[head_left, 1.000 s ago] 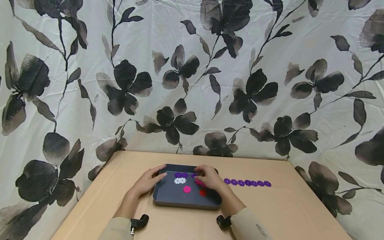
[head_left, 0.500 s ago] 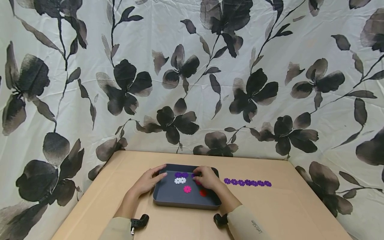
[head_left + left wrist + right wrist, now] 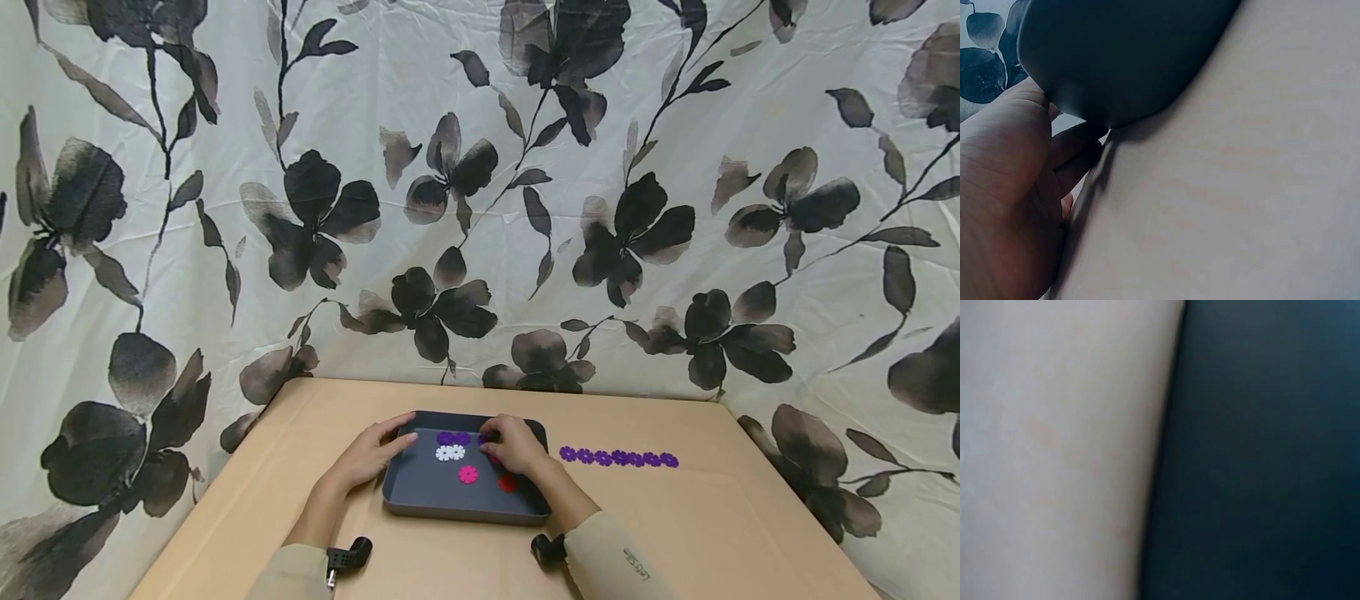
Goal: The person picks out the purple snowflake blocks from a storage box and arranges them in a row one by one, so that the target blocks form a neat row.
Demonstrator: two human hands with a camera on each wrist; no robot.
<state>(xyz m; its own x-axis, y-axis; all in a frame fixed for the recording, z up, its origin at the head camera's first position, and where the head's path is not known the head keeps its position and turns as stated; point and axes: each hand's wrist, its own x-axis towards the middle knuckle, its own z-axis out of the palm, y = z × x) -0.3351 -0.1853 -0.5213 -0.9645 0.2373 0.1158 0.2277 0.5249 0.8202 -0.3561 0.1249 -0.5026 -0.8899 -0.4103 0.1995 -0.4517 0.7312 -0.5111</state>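
A person's left hand (image 3: 371, 452) grips the left rim of a shallow, dark-grey rectangular tray (image 3: 423, 492) on a tan tabletop (image 3: 712, 517) while the right hand (image 3: 517, 445), its grasp impossible to tell, bends over a flat purple flower-shaped piece (image 3: 482, 439) inside, right of two white flower-shaped pieces (image 3: 444, 452).
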